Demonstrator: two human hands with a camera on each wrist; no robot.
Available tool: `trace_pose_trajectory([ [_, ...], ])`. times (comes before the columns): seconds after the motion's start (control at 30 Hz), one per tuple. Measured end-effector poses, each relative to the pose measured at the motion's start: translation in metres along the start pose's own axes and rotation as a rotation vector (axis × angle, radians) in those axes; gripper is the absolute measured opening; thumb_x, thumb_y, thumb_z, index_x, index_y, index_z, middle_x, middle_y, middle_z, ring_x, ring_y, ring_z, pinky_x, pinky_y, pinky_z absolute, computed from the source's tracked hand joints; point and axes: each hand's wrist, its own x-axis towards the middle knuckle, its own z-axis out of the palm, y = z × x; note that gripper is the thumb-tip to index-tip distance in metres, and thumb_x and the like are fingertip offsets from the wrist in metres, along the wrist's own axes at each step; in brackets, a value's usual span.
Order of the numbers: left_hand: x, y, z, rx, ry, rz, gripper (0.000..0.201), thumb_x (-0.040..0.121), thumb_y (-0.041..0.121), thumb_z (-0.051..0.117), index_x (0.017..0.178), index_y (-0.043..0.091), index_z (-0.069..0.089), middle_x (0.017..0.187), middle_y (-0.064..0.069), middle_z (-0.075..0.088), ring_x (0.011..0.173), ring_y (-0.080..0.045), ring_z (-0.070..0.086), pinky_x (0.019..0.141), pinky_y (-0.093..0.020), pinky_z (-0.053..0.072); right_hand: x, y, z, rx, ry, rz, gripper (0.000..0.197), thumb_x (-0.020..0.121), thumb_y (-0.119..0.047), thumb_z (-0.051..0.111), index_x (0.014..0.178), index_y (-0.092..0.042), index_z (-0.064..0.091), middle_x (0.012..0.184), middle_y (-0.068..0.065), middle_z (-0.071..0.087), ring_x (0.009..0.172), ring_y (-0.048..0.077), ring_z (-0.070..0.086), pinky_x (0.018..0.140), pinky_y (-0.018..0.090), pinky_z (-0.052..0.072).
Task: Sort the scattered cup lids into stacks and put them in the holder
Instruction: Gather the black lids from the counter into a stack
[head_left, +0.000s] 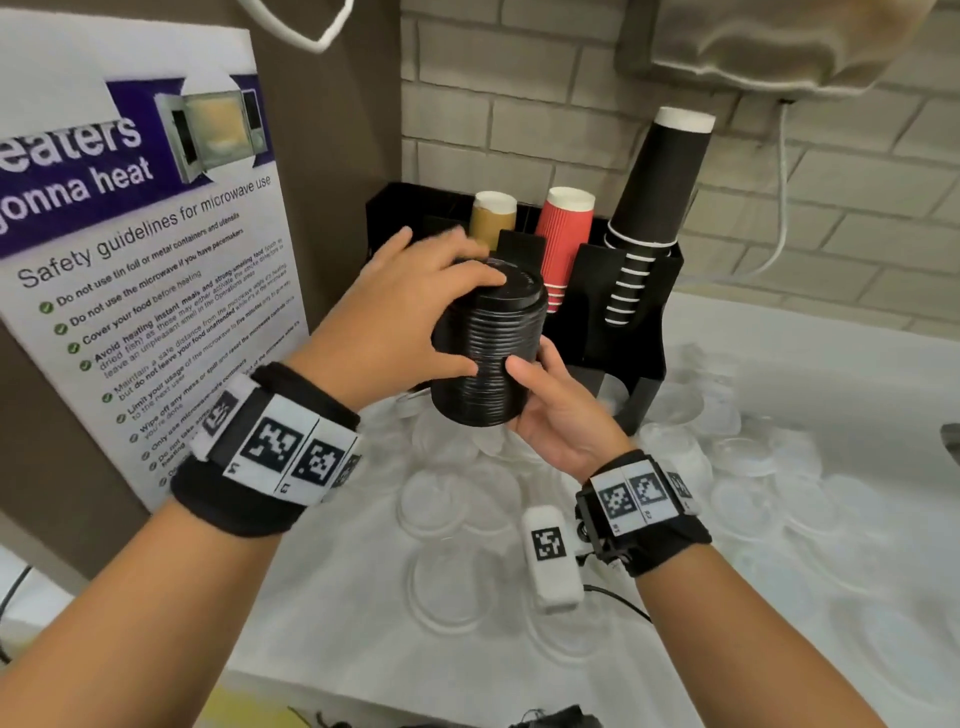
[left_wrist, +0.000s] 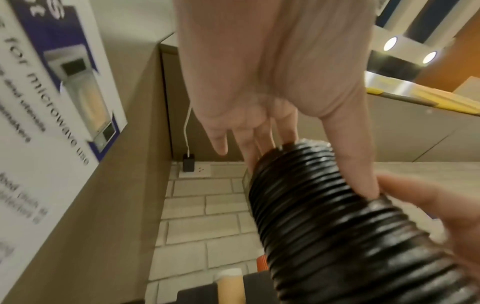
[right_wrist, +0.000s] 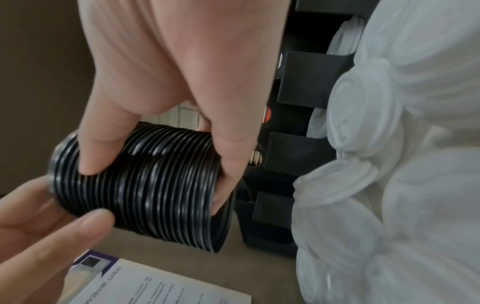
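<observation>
— Both hands first: what do they have?

— One thing between them, a tall stack of black cup lids (head_left: 488, 343). The left hand (head_left: 410, 306) is curled over its top and upper side, fingertips on the top lid and thumb down the near side. The right hand (head_left: 558, 410) cups it from below and the right, thumb pressed flat on the ribbed side; the right wrist view shows its fingers wrapped round the lower rims.

— Which way does the stack run?

— Its long axis is close to upright, the top leaning a little away from the person toward the holder. It is lifted clear of the counter, directly in front of the black cup-and-lid holder (head_left: 644, 322), at about the height of the front lid slots. I'd judge the left hand nearer the rear slots, the right nearer the front ones.

— And the slot it's meant for?

— Hidden behind the stack and hands; I cannot tell which compartment is free. It would probably need to stay upright and go straight down.

— What's under it?

— A white counter (head_left: 332, 597) scattered with clear lids (head_left: 452, 501), single and overlapping, right up to the holder's foot.

— Further back?

— In the holder, a stack of tan cups (head_left: 493, 215), red ribbed cups (head_left: 563, 239) and tall black cups (head_left: 660, 187) tilted right. Behind is a pale brick wall (head_left: 519, 104); to the left, a microwave safety poster (head_left: 140, 249) on a brown panel.
</observation>
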Motion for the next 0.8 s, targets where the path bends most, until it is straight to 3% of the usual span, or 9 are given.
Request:
trace_pose_trajectory([
  [0.1, -0.012, 0.011, -0.011, 0.067, -0.043, -0.086, 0.05, 0.087, 0.031, 0.066, 0.134, 0.019, 0.055, 0.134, -0.001, 0.058, 0.125, -0.02, 0.05, 0.111, -0.037, 0.029, 0.0, 0.009, 0.004, 0.018, -0.012, 0.045, 0.067, 0.079, -0.002, 0.061, 0.14, -0.018, 0.041, 0.123, 0.01, 0.06, 0.113, 0.026, 0.06, 0.09, 0.042, 0.054],
  [0.17, -0.021, 0.017, -0.022, 0.041, -0.071, -0.156, 0.029, 0.095, 0.034, 0.05, 0.109, 0.019, 0.07, 0.106, -0.003, 0.07, 0.099, -0.02, 0.062, 0.088, -0.037, 0.047, 0.001, 0.019, 0.009, 0.044, -0.022, 0.125, 0.069, 0.075, 0.007, 0.05, 0.14, -0.017, 0.042, 0.121, 0.014, 0.056, 0.11, 0.029, 0.058, 0.09, 0.044, 0.053],
  [0.2, -0.024, 0.018, -0.026, 0.029, -0.096, -0.201, 0.035, 0.097, 0.036, 0.043, 0.085, 0.019, 0.071, 0.082, -0.002, 0.068, 0.08, -0.019, 0.062, 0.071, -0.035, 0.046, 0.002, 0.025, 0.013, 0.055, -0.025, 0.179, 0.07, 0.074, 0.012, 0.043, 0.139, -0.017, 0.043, 0.115, 0.015, 0.057, 0.103, 0.028, 0.059, 0.086, 0.045, 0.054],
  [0.23, -0.027, 0.02, -0.03, 0.031, -0.126, -0.253, 0.047, 0.099, 0.038, 0.037, 0.064, 0.017, 0.061, 0.063, -0.001, 0.06, 0.064, -0.019, 0.056, 0.059, -0.033, 0.038, 0.004, 0.031, 0.018, 0.058, -0.021, 0.241, 0.071, 0.074, 0.015, 0.036, 0.137, -0.018, 0.044, 0.107, 0.014, 0.058, 0.095, 0.027, 0.06, 0.083, 0.046, 0.054],
  [0.27, -0.029, 0.021, -0.033, 0.048, -0.156, -0.314, 0.054, 0.1, 0.04, 0.033, 0.055, 0.014, 0.052, 0.054, -0.002, 0.052, 0.056, -0.019, 0.051, 0.054, -0.031, 0.032, 0.005, 0.038, 0.023, 0.05, -0.011, 0.307, 0.072, 0.074, 0.018, 0.03, 0.133, -0.021, 0.046, 0.098, 0.012, 0.059, 0.087, 0.025, 0.06, 0.08, 0.046, 0.052],
  [0.37, -0.037, 0.017, -0.036, 0.176, -0.256, -0.497, 0.061, 0.1, 0.048, 0.027, 0.061, 0.008, 0.054, 0.059, -0.007, 0.054, 0.059, -0.019, 0.052, 0.052, -0.029, 0.029, 0.008, 0.06, 0.042, 0.019, -0.003, 0.465, 0.074, 0.074, 0.021, 0.023, 0.124, -0.026, 0.05, 0.089, 0.01, 0.056, 0.076, 0.022, 0.056, 0.073, 0.042, 0.049],
  [0.6, -0.057, 0.001, -0.024, 0.306, -0.497, -0.723, 0.041, 0.097, 0.045, 0.038, 0.074, 0.013, 0.05, 0.071, -0.002, 0.049, 0.064, -0.016, 0.047, 0.05, -0.027, 0.027, 0.009, 0.1, 0.067, -0.03, -0.035, 0.651, 0.068, 0.077, 0.025, 0.018, 0.108, -0.027, 0.051, 0.102, 0.014, 0.051, 0.083, 0.026, 0.055, 0.07, 0.039, 0.046],
  [0.7, -0.067, -0.004, -0.02, 0.274, -0.562, -0.771, 0.034, 0.094, 0.044, 0.045, 0.077, 0.015, 0.05, 0.074, 0.0, 0.05, 0.066, -0.014, 0.047, 0.052, -0.027, 0.03, 0.01, 0.111, 0.071, -0.052, -0.037, 0.69, 0.071, 0.077, 0.027, 0.016, 0.109, -0.027, 0.049, 0.111, 0.015, 0.047, 0.084, 0.025, 0.053, 0.065, 0.037, 0.045],
  [0.8, -0.071, -0.008, -0.02, 0.287, -0.551, -0.784, 0.037, 0.092, 0.042, 0.049, 0.067, 0.016, 0.045, 0.07, 0.0, 0.051, 0.061, -0.011, 0.043, 0.051, -0.026, 0.028, 0.013, 0.116, 0.072, -0.177, -0.049, 0.689, 0.072, 0.076, 0.027, 0.018, 0.117, -0.027, 0.043, 0.107, 0.015, 0.046, 0.081, 0.023, 0.049, 0.063, 0.032, 0.04],
])
